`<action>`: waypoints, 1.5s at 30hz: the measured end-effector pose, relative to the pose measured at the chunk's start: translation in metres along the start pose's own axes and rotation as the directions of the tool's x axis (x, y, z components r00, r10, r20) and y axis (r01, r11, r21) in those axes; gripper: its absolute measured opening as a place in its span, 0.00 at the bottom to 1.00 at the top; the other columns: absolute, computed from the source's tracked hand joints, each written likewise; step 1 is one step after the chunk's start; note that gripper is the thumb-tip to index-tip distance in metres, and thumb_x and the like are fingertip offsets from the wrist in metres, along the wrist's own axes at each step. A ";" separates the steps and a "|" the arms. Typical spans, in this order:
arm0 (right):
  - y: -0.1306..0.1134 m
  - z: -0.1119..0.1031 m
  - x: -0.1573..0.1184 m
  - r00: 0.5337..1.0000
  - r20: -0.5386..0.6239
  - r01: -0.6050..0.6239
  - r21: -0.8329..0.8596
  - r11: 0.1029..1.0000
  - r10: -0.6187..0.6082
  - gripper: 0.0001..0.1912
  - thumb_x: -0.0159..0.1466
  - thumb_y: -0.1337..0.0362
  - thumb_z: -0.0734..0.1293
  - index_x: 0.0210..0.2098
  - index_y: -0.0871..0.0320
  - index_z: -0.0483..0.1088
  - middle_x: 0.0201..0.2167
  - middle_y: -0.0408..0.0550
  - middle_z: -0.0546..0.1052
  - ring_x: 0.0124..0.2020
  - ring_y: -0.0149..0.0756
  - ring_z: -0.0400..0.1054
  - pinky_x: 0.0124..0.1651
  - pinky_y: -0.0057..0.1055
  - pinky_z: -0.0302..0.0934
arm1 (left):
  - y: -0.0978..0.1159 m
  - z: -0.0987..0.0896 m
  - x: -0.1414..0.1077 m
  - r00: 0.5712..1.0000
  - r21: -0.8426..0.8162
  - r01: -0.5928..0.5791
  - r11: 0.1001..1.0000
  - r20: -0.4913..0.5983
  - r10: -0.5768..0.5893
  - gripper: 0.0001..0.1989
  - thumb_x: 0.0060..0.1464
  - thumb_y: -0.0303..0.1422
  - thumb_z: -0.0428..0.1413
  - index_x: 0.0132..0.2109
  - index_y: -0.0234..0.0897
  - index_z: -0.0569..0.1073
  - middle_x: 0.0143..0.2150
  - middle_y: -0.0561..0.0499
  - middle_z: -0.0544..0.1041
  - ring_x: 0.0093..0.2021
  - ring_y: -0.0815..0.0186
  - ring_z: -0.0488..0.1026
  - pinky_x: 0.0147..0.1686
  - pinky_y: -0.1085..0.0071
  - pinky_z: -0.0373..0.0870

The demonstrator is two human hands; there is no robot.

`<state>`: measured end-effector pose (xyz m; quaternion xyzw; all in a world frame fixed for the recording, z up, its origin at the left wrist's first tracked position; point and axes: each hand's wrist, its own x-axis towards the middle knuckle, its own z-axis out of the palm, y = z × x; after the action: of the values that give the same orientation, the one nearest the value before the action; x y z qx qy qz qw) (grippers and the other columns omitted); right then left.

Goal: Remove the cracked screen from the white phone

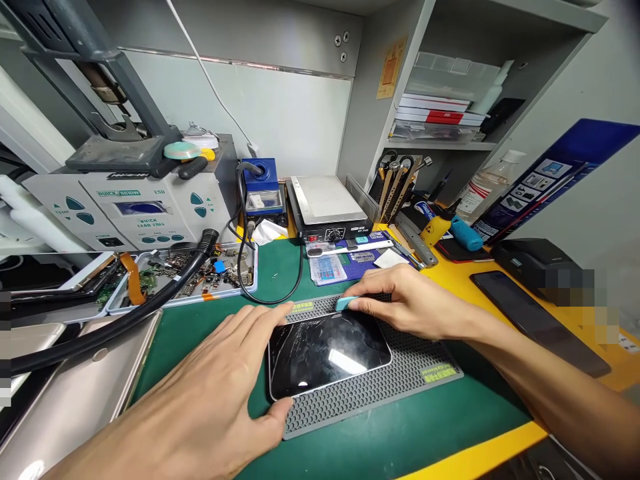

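A black tablet [320, 353] lies face up on a grey honeycomb mat [360, 397], with cracks in the glass near its far left corner. My left hand [235, 373] spans the tablet's left end, thumb at the near corner and forefinger at the far one, holding it steady. Between the thumb and fingers of my right hand [400, 300] is a small teal pry pick [345, 303]. The pick sits at the tablet's far edge; whether its tip is under the glass I cannot tell.
Behind stand a hot plate [327, 200], a blue soldering iron stand [260, 183] and a grey rework station [135, 207]. A tray of circuit boards [185, 273] is at left, crossed by a thick black hose [150, 300]. A dark phone [535, 320] lies to the right.
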<state>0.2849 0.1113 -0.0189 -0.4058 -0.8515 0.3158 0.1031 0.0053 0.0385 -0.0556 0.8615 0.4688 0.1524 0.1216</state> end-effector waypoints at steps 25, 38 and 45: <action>0.016 -0.014 0.027 0.978 0.151 -0.198 0.425 0.883 0.146 0.09 0.57 0.62 0.72 0.35 0.62 0.77 0.28 0.46 0.76 0.29 0.32 0.68 0.31 0.28 0.63 | 0.006 -0.004 0.002 0.989 0.137 -0.124 0.983 -0.065 0.134 0.38 0.51 0.33 0.56 0.67 0.42 0.52 0.62 0.44 0.68 0.59 0.54 0.70 0.57 0.61 0.71; -0.019 -0.023 -0.003 0.991 0.014 -0.135 0.217 0.967 0.135 0.14 0.62 0.52 0.70 0.35 0.57 0.79 0.24 0.41 0.72 0.25 0.30 0.60 0.27 0.28 0.54 | 0.014 0.000 -0.007 0.952 0.428 -0.153 0.891 -0.177 0.249 0.33 0.49 0.30 0.54 0.64 0.32 0.62 0.53 0.38 0.72 0.51 0.52 0.73 0.47 0.59 0.76; -0.030 -0.023 -0.022 0.995 -0.097 -0.018 0.125 0.992 0.030 0.08 0.64 0.58 0.69 0.36 0.54 0.79 0.34 0.44 0.80 0.34 0.34 0.72 0.39 0.28 0.63 | 0.013 0.010 -0.010 0.931 0.459 -0.143 0.877 -0.238 0.277 0.34 0.48 0.26 0.52 0.64 0.33 0.62 0.51 0.40 0.72 0.47 0.52 0.71 0.44 0.59 0.73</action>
<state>0.2902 0.0908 0.0194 -0.4239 -0.8192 0.3485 0.1663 0.0144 0.0228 -0.0619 0.8802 0.4062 0.1842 -0.1623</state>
